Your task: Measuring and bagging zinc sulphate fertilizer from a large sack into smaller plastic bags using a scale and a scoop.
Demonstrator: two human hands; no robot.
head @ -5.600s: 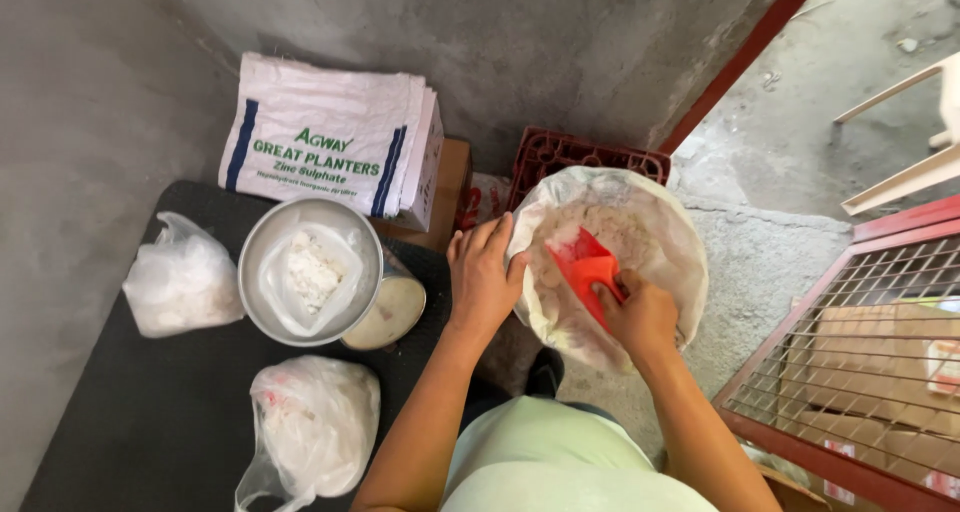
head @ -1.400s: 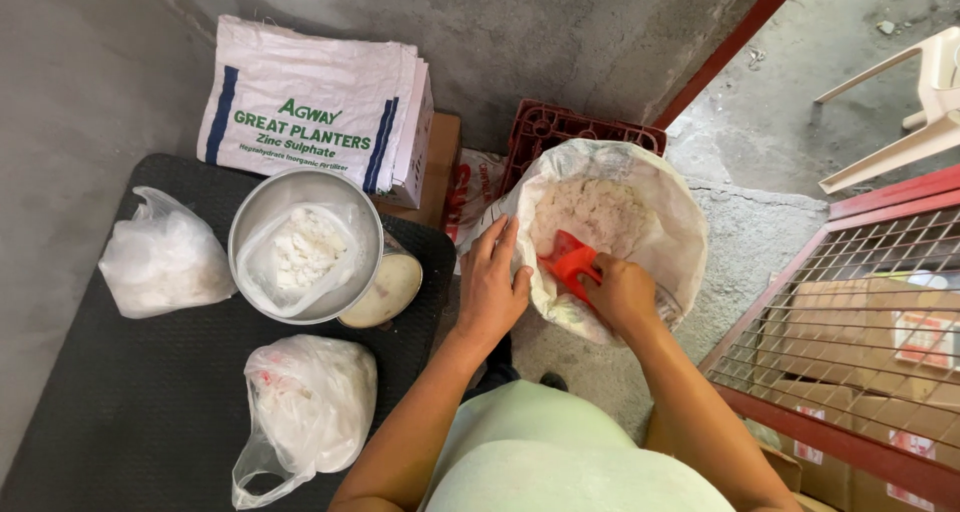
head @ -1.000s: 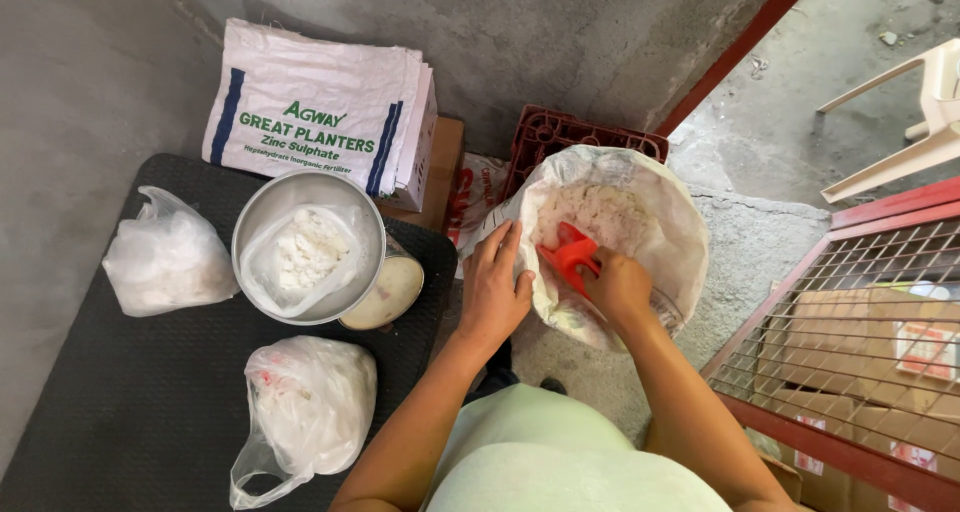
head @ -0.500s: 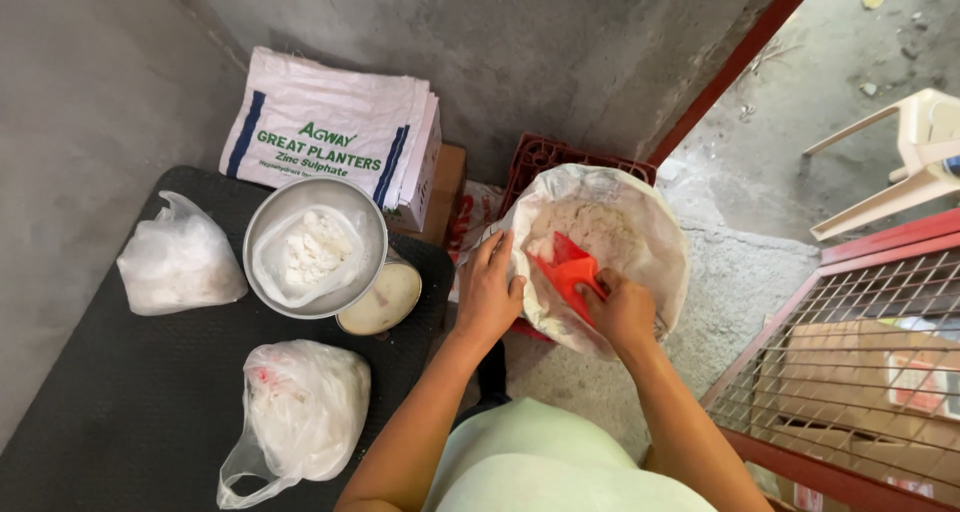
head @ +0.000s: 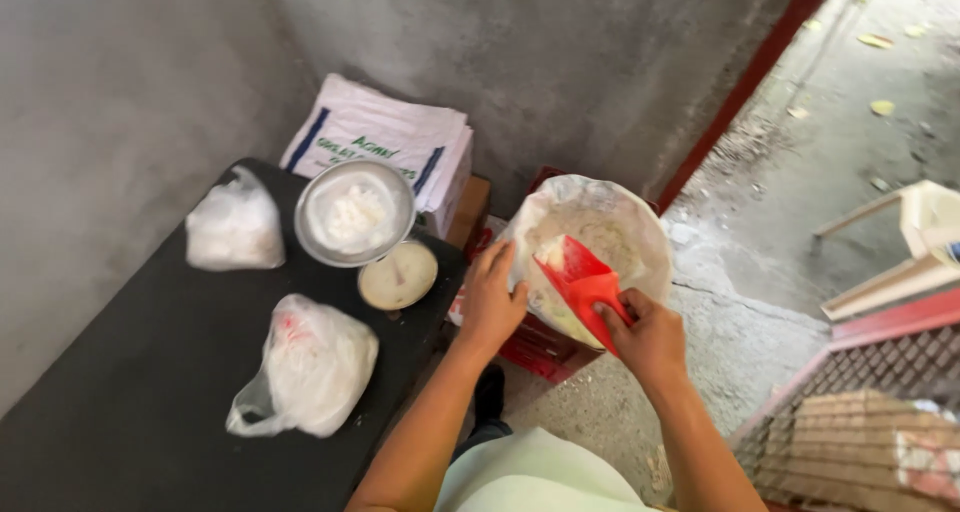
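While the right hand (head: 652, 338) wraps its fingers tight round the red scoop (head: 580, 282) handle at frame centre, the left hand (head: 492, 300) clamps curled fingers on the rim of the open sack (head: 640, 234) of white powder; scale pan (head: 355, 212) sits left.

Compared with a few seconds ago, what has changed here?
The right hand has lifted the red scoop higher out of the powder in the open sack. The left hand still holds the sack's rim. The scale bowl and two tied bags have not moved.
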